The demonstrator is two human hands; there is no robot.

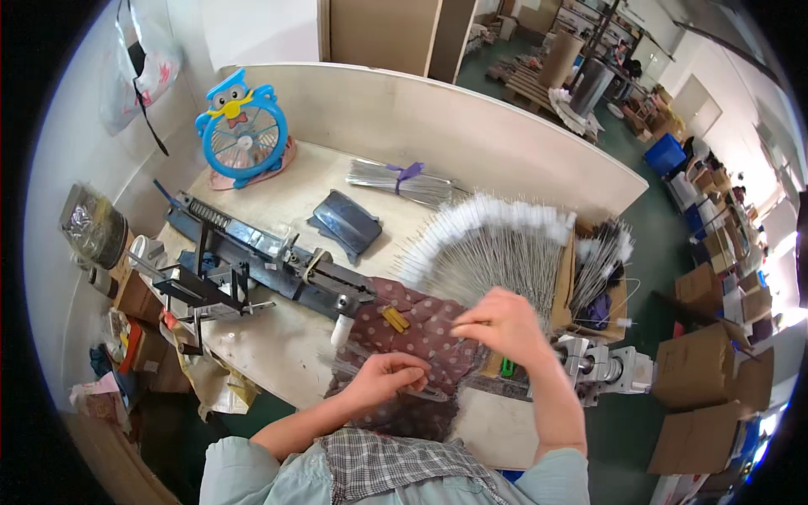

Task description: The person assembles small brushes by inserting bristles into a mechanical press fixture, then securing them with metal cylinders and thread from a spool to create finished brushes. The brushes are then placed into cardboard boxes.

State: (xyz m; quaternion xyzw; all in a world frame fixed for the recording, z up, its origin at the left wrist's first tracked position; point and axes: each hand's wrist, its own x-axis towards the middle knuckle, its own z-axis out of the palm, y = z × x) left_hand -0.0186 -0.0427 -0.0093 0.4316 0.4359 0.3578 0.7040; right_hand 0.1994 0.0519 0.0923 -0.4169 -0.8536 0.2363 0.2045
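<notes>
Over a brown polka-dot cloth [425,324] at the table's front, my left hand [387,379] is closed in a pinch. Thin, pale wire-like pieces lie under and beside its fingers, too blurred to tell whether one is held. My right hand [505,324] hovers higher and to the right, thumb and fingertips pressed together; whatever they grip is too fine to see. Just beyond it fans out a large pile of thin wire brushes [497,252] with white tufted ends. Two small yellow pieces [395,319] rest on the cloth between my hands.
A long metal bench fixture [278,252] with a white knob runs along the left. Metal clamping machinery [606,370] stands at right. Behind are a blue fan [244,139], a dark plastic tray [347,225] and a tied wire bundle [404,178]. A low partition [505,130] edges the table.
</notes>
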